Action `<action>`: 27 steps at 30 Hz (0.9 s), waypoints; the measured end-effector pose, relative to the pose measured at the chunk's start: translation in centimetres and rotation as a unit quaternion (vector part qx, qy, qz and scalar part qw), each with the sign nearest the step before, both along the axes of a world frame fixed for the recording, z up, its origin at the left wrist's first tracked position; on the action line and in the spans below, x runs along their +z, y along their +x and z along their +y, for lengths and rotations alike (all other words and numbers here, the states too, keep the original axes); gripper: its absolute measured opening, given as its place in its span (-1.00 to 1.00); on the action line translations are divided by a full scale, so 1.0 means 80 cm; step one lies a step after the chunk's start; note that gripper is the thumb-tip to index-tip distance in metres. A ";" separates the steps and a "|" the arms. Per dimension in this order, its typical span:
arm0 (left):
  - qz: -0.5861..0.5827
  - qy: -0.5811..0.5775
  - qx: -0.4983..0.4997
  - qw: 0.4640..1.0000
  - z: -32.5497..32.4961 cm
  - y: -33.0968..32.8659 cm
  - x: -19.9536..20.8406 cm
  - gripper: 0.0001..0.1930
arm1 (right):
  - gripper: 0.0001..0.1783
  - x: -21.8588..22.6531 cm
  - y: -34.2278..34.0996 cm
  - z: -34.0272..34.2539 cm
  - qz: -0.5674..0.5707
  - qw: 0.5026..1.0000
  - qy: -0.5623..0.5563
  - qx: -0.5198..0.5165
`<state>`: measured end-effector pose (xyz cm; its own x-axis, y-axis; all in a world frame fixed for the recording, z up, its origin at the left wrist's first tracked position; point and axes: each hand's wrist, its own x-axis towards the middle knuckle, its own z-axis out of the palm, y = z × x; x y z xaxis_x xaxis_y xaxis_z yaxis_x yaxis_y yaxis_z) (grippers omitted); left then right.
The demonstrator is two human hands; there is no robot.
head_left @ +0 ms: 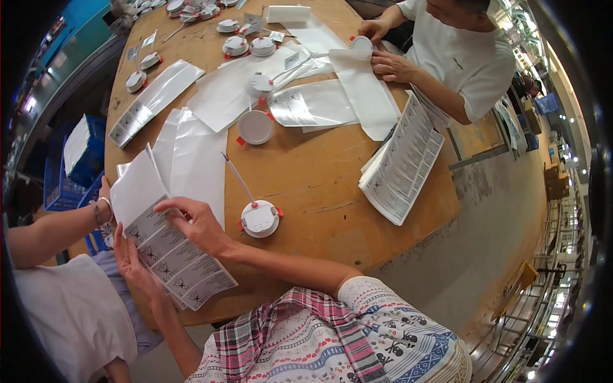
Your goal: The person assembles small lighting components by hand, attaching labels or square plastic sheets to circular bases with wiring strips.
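A stack of silver-grey label sheets (182, 265) is tilted over the table's near left edge. My left hand (135, 268) holds its left side, with the thumb raised along the edge and some fingers hidden beneath. Over the upper part of the stack, my right hand (198, 225) has its fingers bent and closed on the sheet; whether a single label is between the fingertips is hard to see. Just right of my right hand stands a round white downlight (260, 219) with red clips and a short cable. White backing sheets (191, 159) lie beyond my hands.
A co-worker (466, 64) at the far right handles a white disc (361, 43). Another person's arm (60, 230) reaches in at the left. A thick label stack (405, 166) lies at the table's right edge. More downlights (255, 126) and blue crates (86, 153) are around.
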<state>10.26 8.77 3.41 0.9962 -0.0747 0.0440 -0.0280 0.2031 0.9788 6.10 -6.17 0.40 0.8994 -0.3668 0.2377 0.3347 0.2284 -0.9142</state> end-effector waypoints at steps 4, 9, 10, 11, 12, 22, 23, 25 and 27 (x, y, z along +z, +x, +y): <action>0.019 -0.016 -0.057 0.998 0.014 0.005 0.006 -0.56 | -0.65 0.007 -0.001 -0.007 0.059 0.996 -0.031 0.054; 0.000 0.005 -0.076 0.997 0.036 0.018 -0.008 -0.52 | -0.61 0.006 0.001 -0.005 0.010 0.997 -0.046 0.058; 0.009 0.003 -0.074 0.997 0.038 0.020 -0.010 -0.51 | -0.58 0.005 0.000 -0.007 0.027 0.995 -0.042 0.090; 0.009 0.002 -0.075 0.997 0.041 0.022 -0.012 -0.51 | -0.58 0.004 0.000 -0.007 0.027 0.995 -0.042 0.089; 0.000 0.008 -0.074 0.997 0.043 0.024 -0.015 -0.51 | -0.57 0.004 0.000 -0.007 0.017 0.996 -0.033 0.082; -0.014 0.085 -0.031 0.996 0.050 0.020 0.002 -0.47 | -0.55 0.011 0.000 -0.005 0.116 0.979 -0.112 0.122; -0.003 0.124 -0.020 0.992 0.046 0.016 0.008 -0.48 | -0.55 -0.001 0.002 -0.002 0.090 0.982 -0.157 0.057; 0.001 0.165 -0.024 0.986 0.038 0.014 0.005 -0.50 | -0.55 -0.006 -0.003 -0.003 0.037 0.966 -0.245 -0.076; 0.028 0.194 -0.049 0.979 0.023 0.004 0.026 -0.52 | -0.57 0.030 -0.010 -0.016 0.025 0.930 -0.333 -0.151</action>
<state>10.57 10.63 5.51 0.9835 -0.1702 -0.0609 0.0287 -0.1859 0.9822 5.28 -7.49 2.80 0.7951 -0.3909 0.4637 0.2448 -0.4927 -0.8350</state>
